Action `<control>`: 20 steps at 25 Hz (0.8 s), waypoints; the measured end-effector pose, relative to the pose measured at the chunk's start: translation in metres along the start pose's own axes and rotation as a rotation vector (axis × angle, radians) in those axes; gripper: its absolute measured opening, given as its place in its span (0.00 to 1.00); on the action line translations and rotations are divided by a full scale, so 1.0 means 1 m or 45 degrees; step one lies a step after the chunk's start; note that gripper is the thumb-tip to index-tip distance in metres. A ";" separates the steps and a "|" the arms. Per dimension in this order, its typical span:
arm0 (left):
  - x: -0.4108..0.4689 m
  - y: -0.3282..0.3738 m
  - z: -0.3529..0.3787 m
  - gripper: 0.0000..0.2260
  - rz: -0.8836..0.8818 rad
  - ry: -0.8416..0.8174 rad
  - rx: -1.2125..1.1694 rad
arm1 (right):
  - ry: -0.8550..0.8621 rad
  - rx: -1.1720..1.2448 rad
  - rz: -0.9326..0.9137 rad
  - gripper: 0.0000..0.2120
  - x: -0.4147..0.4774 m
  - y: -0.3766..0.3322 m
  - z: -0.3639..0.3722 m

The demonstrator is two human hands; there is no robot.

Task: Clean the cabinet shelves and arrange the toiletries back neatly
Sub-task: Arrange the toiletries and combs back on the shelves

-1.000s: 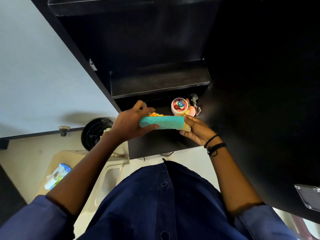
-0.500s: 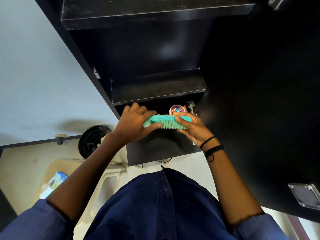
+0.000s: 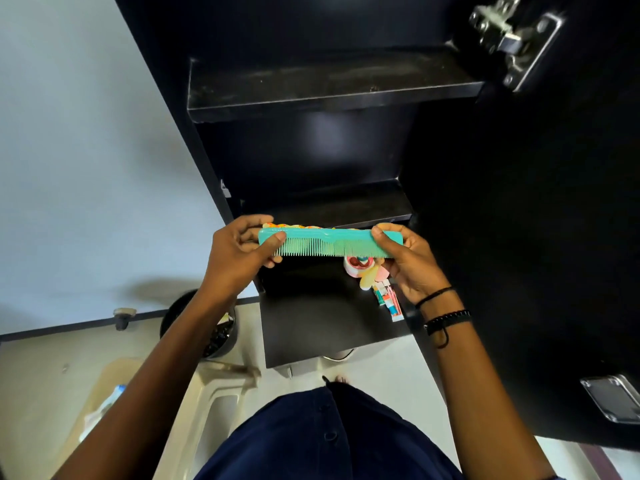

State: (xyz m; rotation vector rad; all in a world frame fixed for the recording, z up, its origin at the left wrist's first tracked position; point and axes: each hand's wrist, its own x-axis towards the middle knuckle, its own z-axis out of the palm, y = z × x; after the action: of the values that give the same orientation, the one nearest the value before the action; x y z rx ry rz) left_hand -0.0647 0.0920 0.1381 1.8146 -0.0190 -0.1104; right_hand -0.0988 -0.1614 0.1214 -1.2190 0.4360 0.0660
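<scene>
Jointly left hand [image 3: 239, 252], right hand [image 3: 412, 268] pinch one comb [image 3: 330, 242]; two shelves [image 3: 332, 86] above.

The comb [image 3: 330, 242] is smooth turquoise plastic with a slight sheen along its spine. Above it, the upper shelf [image 3: 329, 88] is black board with a matt face, greyed by dusty streaks. The bottom shelf [image 3: 322, 323] below the comb is the same black board, smoother and more even. Up and to the right of the comb, the hinge [image 3: 509, 32] is bright, glossy bare metal. Far down to the right, the metal plate [image 3: 613, 396] has a duller shine. Just under the comb, the tube [image 3: 389, 301] looks like glossy printed plastic. The shirt [image 3: 329, 438] below is matt dark blue cloth. Left of the comb, the wall [image 3: 86, 133] is flat matt paint.
</scene>
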 end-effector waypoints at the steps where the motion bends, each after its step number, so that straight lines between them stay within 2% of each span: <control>1: -0.002 0.009 -0.002 0.17 0.017 0.039 -0.024 | 0.049 0.009 -0.044 0.06 -0.003 -0.006 0.005; 10: -0.018 0.074 -0.021 0.14 0.234 0.389 0.044 | 0.206 0.152 -0.387 0.13 -0.033 -0.058 0.039; 17: -0.016 0.115 -0.026 0.23 0.381 0.527 0.042 | 0.317 0.240 -0.553 0.17 -0.045 -0.103 0.061; 20: -0.010 0.127 -0.024 0.20 0.432 0.541 0.042 | 0.352 0.250 -0.588 0.17 -0.040 -0.121 0.066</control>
State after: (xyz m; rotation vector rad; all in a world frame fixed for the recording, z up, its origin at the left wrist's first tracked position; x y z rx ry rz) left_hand -0.0670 0.0849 0.2671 1.8098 -0.0271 0.5174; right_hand -0.0824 -0.1360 0.2616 -1.1107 0.3806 -0.5347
